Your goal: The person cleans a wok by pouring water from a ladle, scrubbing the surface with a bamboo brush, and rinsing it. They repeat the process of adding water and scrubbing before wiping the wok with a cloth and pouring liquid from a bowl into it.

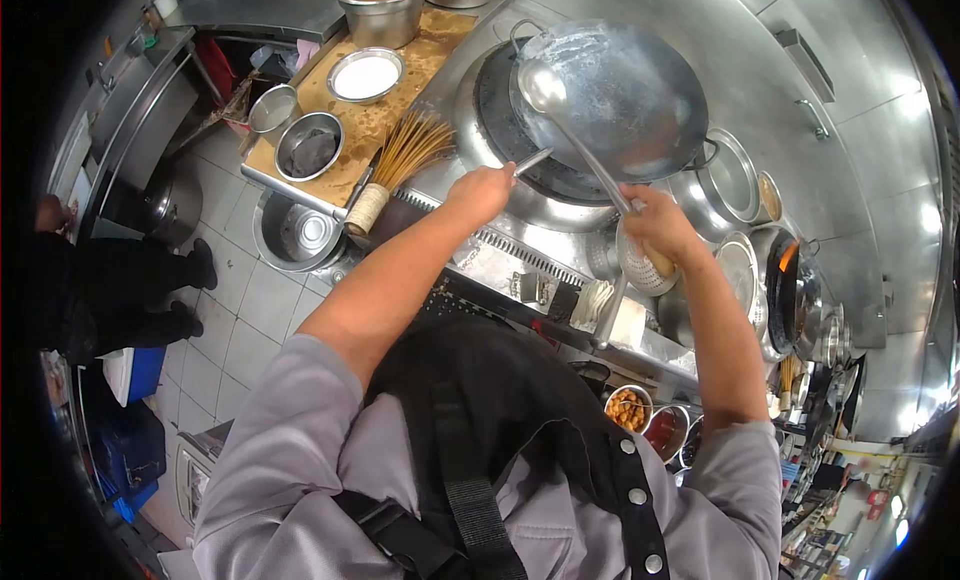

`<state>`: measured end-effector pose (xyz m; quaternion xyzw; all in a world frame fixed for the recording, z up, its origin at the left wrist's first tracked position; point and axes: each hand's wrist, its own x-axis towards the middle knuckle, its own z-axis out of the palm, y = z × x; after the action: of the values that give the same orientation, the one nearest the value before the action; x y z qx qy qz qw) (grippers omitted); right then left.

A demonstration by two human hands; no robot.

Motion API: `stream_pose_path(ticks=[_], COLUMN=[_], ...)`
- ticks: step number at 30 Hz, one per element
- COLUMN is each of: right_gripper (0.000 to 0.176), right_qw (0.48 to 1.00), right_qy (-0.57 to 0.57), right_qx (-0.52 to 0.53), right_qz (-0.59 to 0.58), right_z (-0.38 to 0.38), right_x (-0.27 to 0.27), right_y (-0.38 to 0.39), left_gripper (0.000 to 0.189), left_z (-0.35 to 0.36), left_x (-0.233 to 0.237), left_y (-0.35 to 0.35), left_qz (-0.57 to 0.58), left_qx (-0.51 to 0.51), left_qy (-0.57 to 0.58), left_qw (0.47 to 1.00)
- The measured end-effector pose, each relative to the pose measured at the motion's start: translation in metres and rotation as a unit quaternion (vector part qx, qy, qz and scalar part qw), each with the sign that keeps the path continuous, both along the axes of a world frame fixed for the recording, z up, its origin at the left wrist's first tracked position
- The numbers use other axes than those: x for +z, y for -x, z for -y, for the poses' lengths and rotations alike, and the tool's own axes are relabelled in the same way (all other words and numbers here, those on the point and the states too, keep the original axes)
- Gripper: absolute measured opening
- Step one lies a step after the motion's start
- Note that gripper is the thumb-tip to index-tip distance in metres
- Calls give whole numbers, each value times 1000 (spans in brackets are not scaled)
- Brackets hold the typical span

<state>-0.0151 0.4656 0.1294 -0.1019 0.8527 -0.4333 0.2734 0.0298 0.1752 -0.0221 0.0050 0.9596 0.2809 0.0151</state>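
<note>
My right hand (655,225) is closed round the handle of a long metal ladle (590,162). The ladle's round bowl is over the left part of a large dark wok (625,90). This wok leans on the burner ring (493,105), with loop handles at its rim. My left hand (480,196) is closed on a short metal utensil (533,162). Its pale tip points toward the wok's near edge, and its kind cannot be made out. Below my right hand, a perforated strainer (640,260) is partly hidden. A bamboo wok brush (400,165) stands left of my left hand.
On the wooden board (432,45) at left stand a deep pot (385,15), a white-filled bowl (366,77) and steel bowls (308,147). More pans (732,175) line the right. Food containers (629,408) are by my waist. Another person's legs (140,280) show at far left.
</note>
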Motion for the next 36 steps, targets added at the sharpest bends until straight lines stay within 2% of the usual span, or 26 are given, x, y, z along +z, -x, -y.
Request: stream_pose_path(ticks=[3, 5, 6, 10, 13, 15, 17, 20, 22, 25, 30, 34, 36], right_gripper=[62, 61, 62, 59, 62, 63, 61, 62, 61, 62, 64, 63, 64], right_qw=[1000, 997, 999, 1000, 1000, 999, 998, 998, 999, 999, 998, 997, 996], right_qy=[-14, 62, 17, 14, -23, -40, 50, 39, -11, 24, -36, -44, -13], right_qx=[-1, -37, -15, 4, -3, 15, -15, -13, 12, 7, 32, 33, 58], right_qz=[9, -35, -43, -7, -16, 23, 39, 45, 28, 35, 28, 48, 65], right_z=[9, 22, 31, 13, 3, 0, -18, -22, -28, -27, -38, -33, -41], right_x=[1, -21, -25, 13, -1, 0, 3, 16, 6, 3, 34, 36, 46], right_y=[26, 25, 20, 32, 3, -4, 11, -6, -13, -10, -12, -10, 3], left_gripper=[40, 40, 40, 40, 40, 40, 40, 37, 36, 35, 34, 33, 32], left_z=[0, 1, 0, 2, -1, -14, -29, -37, -36, -34, -32, -32, -29], left_x=[-4, -5, -6, -6, -7, -7, -6, 7, 0, -4, -6, -15, -16], left_y=[-2, 0, -1, 2, 2, -4, -14, -26, -20, -23, -21, -18, -14], left_qz=[-12, -20, -25, -40, -51, -65, -77, -43, -43, -39, -37, -45, -55], left_qx=[10, 14, 10, -7, -9, -29, -48, -2, -2, -6, -2, 1, -1], left_qy=[-9, -17, -9, 6, 3, -23, -50, -72, -57, -41, -30, -37, -30], left_qw=[1000, 1000, 1000, 999, 999, 997, 995, 996, 997, 998, 999, 998, 998])
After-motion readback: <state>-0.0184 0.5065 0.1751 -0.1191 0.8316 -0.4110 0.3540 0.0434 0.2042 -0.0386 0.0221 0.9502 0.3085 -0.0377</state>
